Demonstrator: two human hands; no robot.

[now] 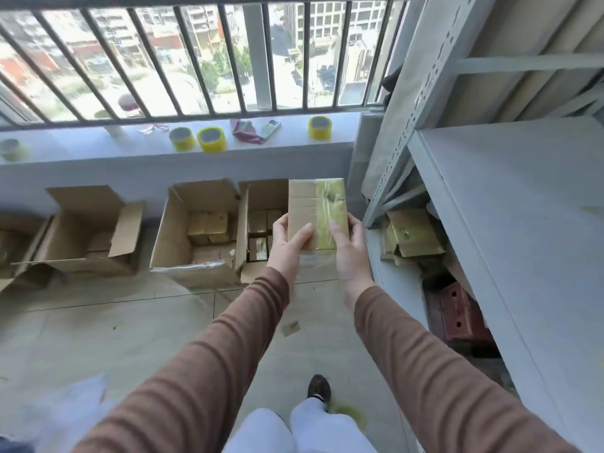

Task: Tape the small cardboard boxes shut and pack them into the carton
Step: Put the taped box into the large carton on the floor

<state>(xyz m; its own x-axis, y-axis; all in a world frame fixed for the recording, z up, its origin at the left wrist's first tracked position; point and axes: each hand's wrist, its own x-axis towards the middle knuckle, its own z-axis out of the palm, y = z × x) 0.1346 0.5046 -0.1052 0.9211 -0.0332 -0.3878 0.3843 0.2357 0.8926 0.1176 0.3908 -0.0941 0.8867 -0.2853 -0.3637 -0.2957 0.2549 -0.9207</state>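
I see both hands holding one small cardboard box [316, 213] out in front, above the open carton [261, 230] on the floor. The left hand [287, 238] grips its lower left edge, thumb lying across the face; the right hand [348, 243] grips the lower right edge, thumb on the tape. The box is plain brown, upright and oblong, its right half covered by a wide band of yellowish clear tape (glossy, slightly wrinkled near the top). Below the hands, the carton already holds several taped boxes [258, 233] in rows. Left of the grip stands a second open carton [196, 230]. Beyond the grip, tape rolls [211, 139] sit on the ledge [98, 148].
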